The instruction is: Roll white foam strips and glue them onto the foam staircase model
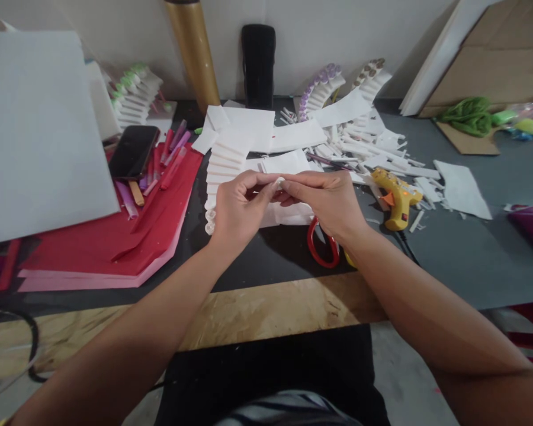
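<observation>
Above the dark tabletop, my left hand (244, 204) and my right hand (328, 198) meet fingertip to fingertip. Both are closed in a pinch on a small white paper roll (280, 180), mostly hidden by the fingers. Just behind and left of my left hand lies a fan of white paper strips (224, 160) with little coiled rolls (210, 219) at its near end. Red-handled scissors (323, 251) rest below my right hand, partly covered by it. White paper sheets (288, 163) spread out behind both hands.
A yellow glue gun (398, 198) lies to the right, near a heap of white paper rolls (359, 145). At left are red sheets (93, 248), a phone (134, 151), markers (175, 157) and a large white board (39, 136). A gold cylinder (195, 53) stands behind.
</observation>
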Tool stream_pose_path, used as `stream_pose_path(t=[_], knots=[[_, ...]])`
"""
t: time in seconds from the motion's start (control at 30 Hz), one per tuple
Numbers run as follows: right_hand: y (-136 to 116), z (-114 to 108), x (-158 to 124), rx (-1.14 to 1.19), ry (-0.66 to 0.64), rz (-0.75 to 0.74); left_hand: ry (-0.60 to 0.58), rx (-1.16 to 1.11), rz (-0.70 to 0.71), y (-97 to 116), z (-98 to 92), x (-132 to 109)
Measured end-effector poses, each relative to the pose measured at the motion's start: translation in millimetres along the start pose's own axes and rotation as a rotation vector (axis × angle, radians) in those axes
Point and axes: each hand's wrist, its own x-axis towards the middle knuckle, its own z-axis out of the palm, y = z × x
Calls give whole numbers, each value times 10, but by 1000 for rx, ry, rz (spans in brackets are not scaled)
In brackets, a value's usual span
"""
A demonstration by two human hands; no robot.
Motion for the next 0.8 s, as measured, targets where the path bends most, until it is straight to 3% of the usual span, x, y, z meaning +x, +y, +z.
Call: stream_pose_path(t=[0.43, 0.67, 0.8], knots=[[-12, 61, -29, -141, 103, -15, 47, -1, -40, 0, 87, -23], [15, -102, 57, -14, -58, 48, -105, 100, 49, -68, -17, 4], [4, -132, 71, -65, -117, 15, -114, 223, 146, -66, -44, -5]])
